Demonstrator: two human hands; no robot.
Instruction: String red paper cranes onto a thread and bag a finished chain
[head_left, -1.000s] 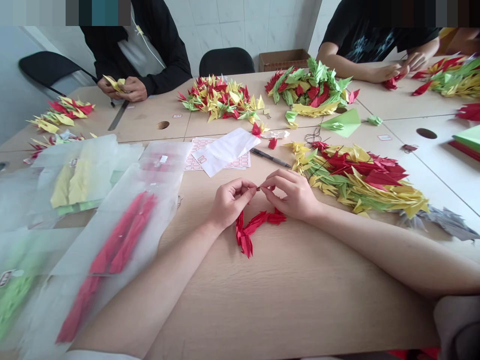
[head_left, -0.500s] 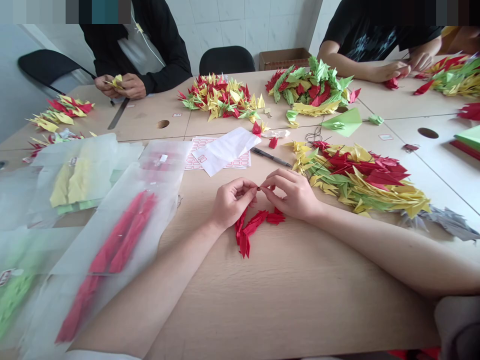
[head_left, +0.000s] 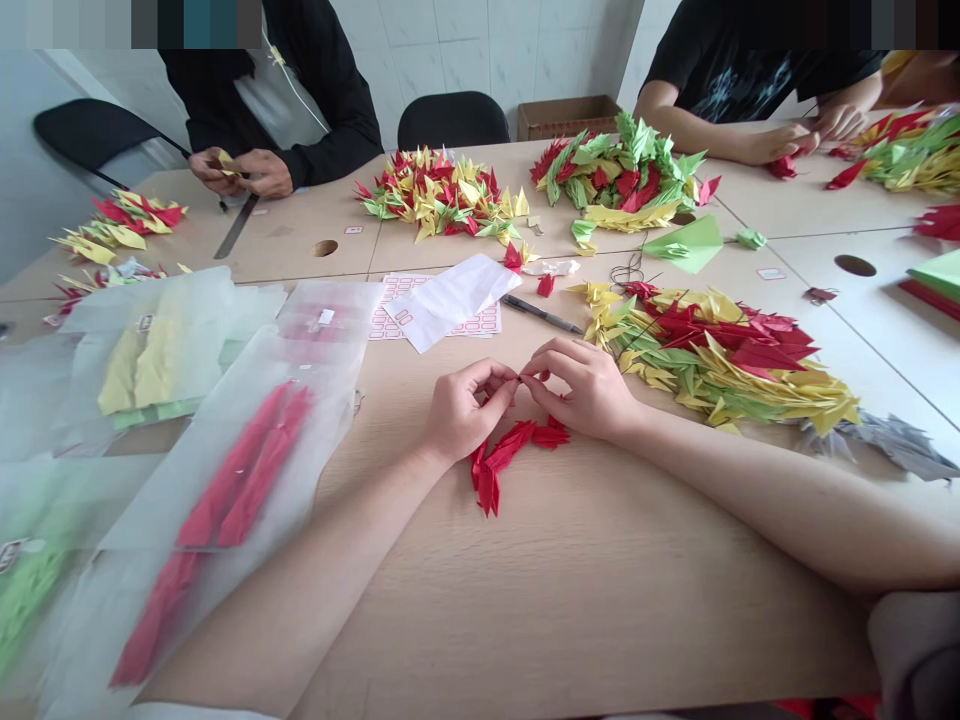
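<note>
My left hand (head_left: 466, 412) and my right hand (head_left: 586, 392) meet at the middle of the table, thumbs and forefingers pinched tip to tip. Between the fingertips is a small dark bit, too tiny to make out. Just beneath them lies a short chain of red folded-paper cranes (head_left: 508, 450), bent on the tabletop and partly covered by my left hand. A large bundle of yellow, green and red paper cranes (head_left: 720, 350) rests beyond my right forearm. Behind my hands are a black pen (head_left: 544, 315) and a white paper slip (head_left: 454, 300).
Clear plastic sleeves (head_left: 330, 370) with red, yellow and green paper strands spread over the left side. Further piles of cranes (head_left: 442, 195) sit toward the back. Two people work across the table; one person's hands (head_left: 251, 172) hold yellow paper. A metal ruler (head_left: 236, 228) lies nearby.
My fingertips have drawn closer around the small bit, which shows less now. The person at the back left has shifted the yellow paper slightly. The red cranes stay put.
</note>
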